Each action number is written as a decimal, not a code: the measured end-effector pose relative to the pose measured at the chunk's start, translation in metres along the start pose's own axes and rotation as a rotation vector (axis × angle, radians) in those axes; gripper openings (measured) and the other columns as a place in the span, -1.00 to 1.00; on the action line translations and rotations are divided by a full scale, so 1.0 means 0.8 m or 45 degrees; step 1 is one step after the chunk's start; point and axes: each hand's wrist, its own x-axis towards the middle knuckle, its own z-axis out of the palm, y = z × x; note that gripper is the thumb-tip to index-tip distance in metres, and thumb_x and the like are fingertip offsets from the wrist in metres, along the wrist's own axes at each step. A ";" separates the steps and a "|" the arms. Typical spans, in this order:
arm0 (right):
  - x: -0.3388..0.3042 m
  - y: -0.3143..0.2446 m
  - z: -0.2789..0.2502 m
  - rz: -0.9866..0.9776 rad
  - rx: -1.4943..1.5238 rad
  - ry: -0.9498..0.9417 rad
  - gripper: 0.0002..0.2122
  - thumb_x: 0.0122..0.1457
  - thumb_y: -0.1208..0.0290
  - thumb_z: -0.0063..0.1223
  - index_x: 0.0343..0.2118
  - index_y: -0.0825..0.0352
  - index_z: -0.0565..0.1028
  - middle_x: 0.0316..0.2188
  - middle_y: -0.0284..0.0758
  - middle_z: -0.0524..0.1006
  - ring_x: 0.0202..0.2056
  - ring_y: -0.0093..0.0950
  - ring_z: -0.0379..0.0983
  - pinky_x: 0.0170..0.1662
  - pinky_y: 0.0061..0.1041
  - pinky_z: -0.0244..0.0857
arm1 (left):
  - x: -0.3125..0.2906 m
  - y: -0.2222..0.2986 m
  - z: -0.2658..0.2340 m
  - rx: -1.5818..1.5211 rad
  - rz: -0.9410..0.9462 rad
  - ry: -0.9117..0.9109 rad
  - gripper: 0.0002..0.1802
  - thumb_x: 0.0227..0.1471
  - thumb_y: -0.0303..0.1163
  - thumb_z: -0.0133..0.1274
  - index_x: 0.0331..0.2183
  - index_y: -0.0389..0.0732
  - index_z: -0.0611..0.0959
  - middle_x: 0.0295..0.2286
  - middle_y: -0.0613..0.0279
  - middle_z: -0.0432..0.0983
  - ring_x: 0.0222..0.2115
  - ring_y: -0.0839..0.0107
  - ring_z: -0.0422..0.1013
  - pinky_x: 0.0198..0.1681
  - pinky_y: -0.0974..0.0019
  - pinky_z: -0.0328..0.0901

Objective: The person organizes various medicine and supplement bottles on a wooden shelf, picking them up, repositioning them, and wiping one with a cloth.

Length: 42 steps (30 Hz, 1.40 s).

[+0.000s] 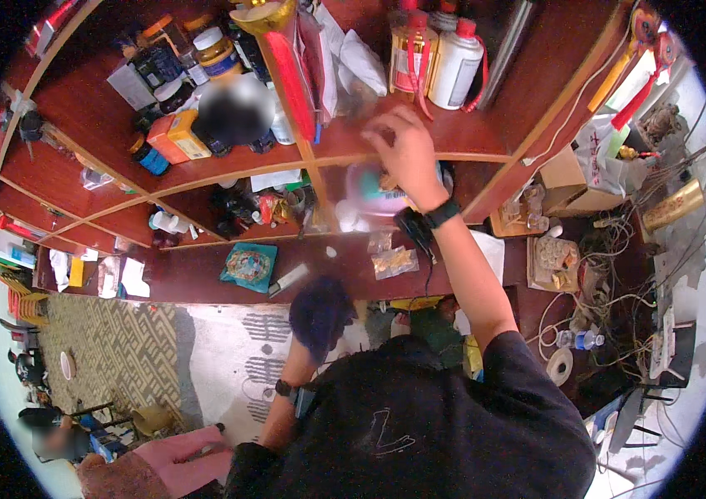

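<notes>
My right hand [407, 150] reaches into an upper compartment of the red-brown wooden shelf. Its fingers are loosely bent and apart, and nothing shows between them. A gold bottle [413, 62] and a white bottle [456, 71], both with red caps and ribbons, stand just beyond it. Below the hand sits a blurred pale purple and green container [374, 193]. Lower and to the left, my left hand is mostly hidden by a bunched dark blue cloth [320, 312] that it holds, in front of the ledge.
On the ledge lie a teal patterned packet [249, 266], a white strip-shaped object [288, 279] and a small clear bag [394, 262]. Jars and boxes, including an orange box [178, 135], crowd the left compartment. Tangled cables [611, 291] and a cardboard box [565, 183] are at right. A person in pink trousers [182, 461] is at lower left.
</notes>
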 end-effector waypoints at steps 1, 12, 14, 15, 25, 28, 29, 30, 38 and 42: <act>0.012 0.000 0.010 -0.026 -0.040 -0.053 -0.86 0.09 0.40 0.33 -0.31 0.31 0.65 -0.32 -0.19 0.56 -0.16 -0.13 0.52 -0.08 -0.25 0.42 | 0.002 -0.014 -0.005 -0.066 -0.008 -0.028 -0.82 0.32 -0.24 0.06 -0.17 -0.11 0.64 -0.43 0.39 0.52 -0.50 0.59 0.35 -0.50 0.43 0.20; 0.028 0.005 0.038 -0.124 -0.208 -0.159 -0.72 0.11 0.36 0.26 -0.11 0.29 0.60 -0.14 -0.21 0.56 -0.05 -0.12 0.48 0.02 -0.18 0.41 | 0.025 -0.083 -0.044 0.564 0.418 -0.133 -0.69 -0.10 -0.47 0.28 -0.20 -0.09 0.72 -0.14 0.15 0.62 -0.07 0.05 0.49 0.07 0.02 0.37; 0.025 -0.002 0.041 -0.165 -0.258 -0.146 -0.75 0.13 0.36 0.23 -0.13 0.29 0.62 -0.13 -0.22 0.56 -0.05 -0.14 0.47 0.01 -0.18 0.41 | 0.025 -0.075 -0.036 0.408 0.489 -0.091 -0.69 -0.10 -0.46 0.27 -0.21 -0.09 0.72 -0.16 0.16 0.62 -0.09 0.05 0.49 0.05 0.04 0.38; 0.023 -0.005 0.040 -0.192 -0.278 -0.155 -0.76 0.13 0.36 0.22 -0.14 0.29 0.62 -0.14 -0.23 0.56 -0.05 -0.15 0.47 0.00 -0.18 0.41 | 0.025 -0.075 -0.036 0.454 0.578 -0.086 -0.70 -0.08 -0.45 0.26 -0.19 -0.10 0.71 -0.17 0.16 0.62 -0.11 0.07 0.49 0.04 0.05 0.38; 0.009 -0.016 0.032 -0.360 -0.189 -0.165 -0.83 0.14 0.42 0.17 -0.22 0.31 0.61 -0.17 -0.24 0.55 -0.09 -0.16 0.47 0.00 -0.19 0.40 | 0.042 -0.055 -0.024 0.492 0.141 -0.090 -0.70 0.28 -0.34 0.04 0.01 -0.15 0.62 -0.15 0.21 0.60 -0.22 0.33 0.51 -0.15 0.25 0.44; 0.009 -0.013 0.024 -0.338 -0.159 -0.149 -0.80 0.14 0.40 0.17 -0.20 0.33 0.61 -0.15 -0.22 0.55 -0.06 -0.15 0.47 0.02 -0.16 0.39 | 0.047 -0.012 -0.006 0.730 0.514 -0.109 -0.65 0.33 -0.36 0.02 0.12 -0.10 0.55 -0.11 0.32 0.56 -0.23 0.48 0.46 -0.20 0.37 0.43; 0.010 -0.014 0.024 -0.337 -0.143 -0.144 -0.79 0.14 0.38 0.17 -0.19 0.33 0.61 -0.14 -0.21 0.56 -0.04 -0.15 0.47 0.03 -0.15 0.39 | 0.052 -0.032 -0.012 0.773 0.710 -0.089 -0.63 0.33 -0.38 0.02 0.15 -0.12 0.53 -0.06 0.29 0.54 -0.16 0.45 0.47 -0.14 0.33 0.44; 0.011 -0.014 0.025 -0.349 -0.141 -0.138 -0.78 0.14 0.39 0.17 -0.17 0.34 0.61 -0.13 -0.20 0.56 -0.03 -0.14 0.47 0.03 -0.15 0.39 | 0.059 -0.038 -0.012 0.698 0.812 -0.106 -0.59 0.33 -0.40 0.02 0.17 -0.14 0.50 -0.01 0.26 0.52 -0.10 0.42 0.46 -0.07 0.31 0.43; 0.014 0.000 0.018 -0.424 -0.070 -0.314 -0.81 0.17 0.47 0.15 -0.17 0.39 0.58 -0.12 -0.17 0.60 -0.01 -0.11 0.46 0.11 -0.19 0.37 | 0.204 -0.041 0.031 0.019 0.695 -0.227 -0.49 0.27 -0.51 0.08 0.22 -0.23 0.42 0.13 0.20 0.42 0.11 0.36 0.37 0.24 0.23 0.29; 0.012 -0.006 0.003 -0.476 0.008 -0.334 -0.81 0.17 0.49 0.15 -0.17 0.39 0.61 -0.12 -0.18 0.61 -0.02 -0.14 0.48 0.10 -0.21 0.39 | 0.242 0.007 0.067 -0.442 0.691 -0.284 -0.60 0.26 -0.49 0.07 0.12 -0.21 0.48 0.02 0.21 0.47 0.05 0.38 0.39 0.16 0.24 0.34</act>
